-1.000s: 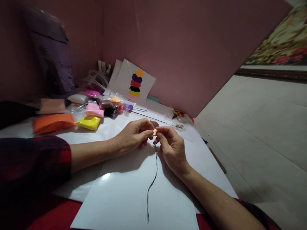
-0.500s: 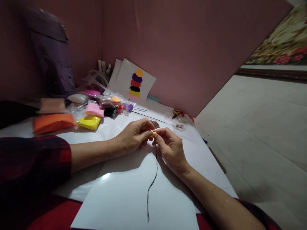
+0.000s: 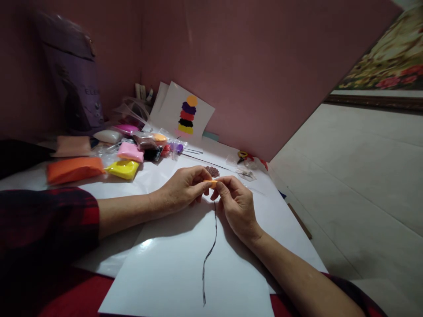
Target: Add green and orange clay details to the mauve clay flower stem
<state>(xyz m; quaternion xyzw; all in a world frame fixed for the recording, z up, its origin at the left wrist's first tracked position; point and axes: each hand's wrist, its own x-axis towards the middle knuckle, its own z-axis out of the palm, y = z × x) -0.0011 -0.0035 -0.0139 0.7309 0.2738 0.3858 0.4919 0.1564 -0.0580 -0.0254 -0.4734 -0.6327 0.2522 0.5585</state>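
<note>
Between the fingertips of both hands is a small piece of light-orange clay (image 3: 214, 184). My left hand (image 3: 185, 185) pinches its left end with thumb and forefinger. The right end is gripped by my right hand (image 3: 236, 200), also in a pinch. Below the fingers a thin dark wavy line (image 3: 215, 233) runs down the white sheet (image 3: 172, 273) like a stem. Just beyond the hands a brown scalloped shape (image 3: 212, 171) lies on the sheet, its lower part hidden by the fingers.
Clay packets lie at left, among them an orange one (image 3: 75, 170) and a yellow one (image 3: 123, 169). A card with coloured blobs (image 3: 187, 112) leans on the pink wall. Scissors (image 3: 244, 155) lie at the back right. A purple bag (image 3: 71, 83) stands in the corner.
The fingertips have moved slightly apart, and more of the orange clay shows between them, looking longer. The arms have barely moved.
</note>
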